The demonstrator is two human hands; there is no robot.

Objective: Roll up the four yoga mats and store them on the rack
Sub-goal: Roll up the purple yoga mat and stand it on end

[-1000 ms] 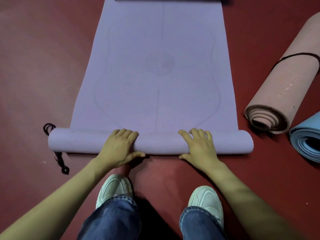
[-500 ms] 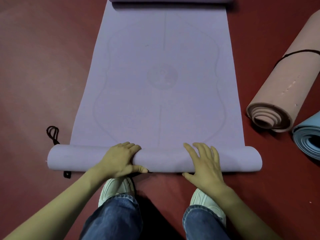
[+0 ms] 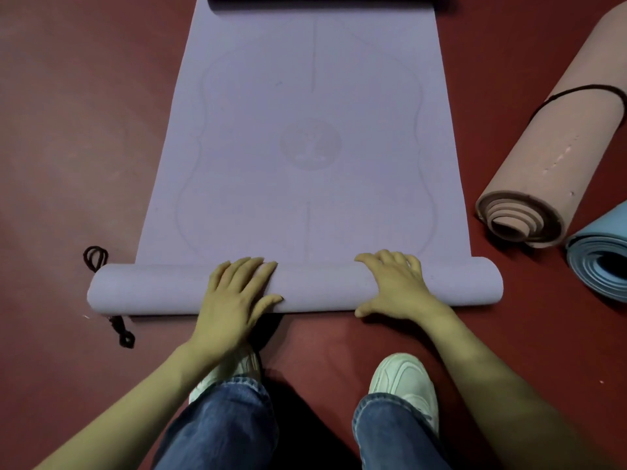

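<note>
Both your hands are on the purple mat [image 3: 315, 147], palms down, fingers spread and pressing on top of the rolled part [image 3: 152, 290] right in front of your feet. Left hand [image 3: 234, 293] sits just left of the mat's centre line, right hand [image 3: 397, 286] just right of it, about evenly placed. The roll's long axis runs left to right across you, and the flat length stretches away over the red floor [image 3: 68, 130] toward a curled far end [image 3: 319, 1]. So the push looks to be straight away from you. Pink mat [image 3: 556, 147] and blue mat [image 3: 604, 252] lie rolled, well off to the right.
</note>
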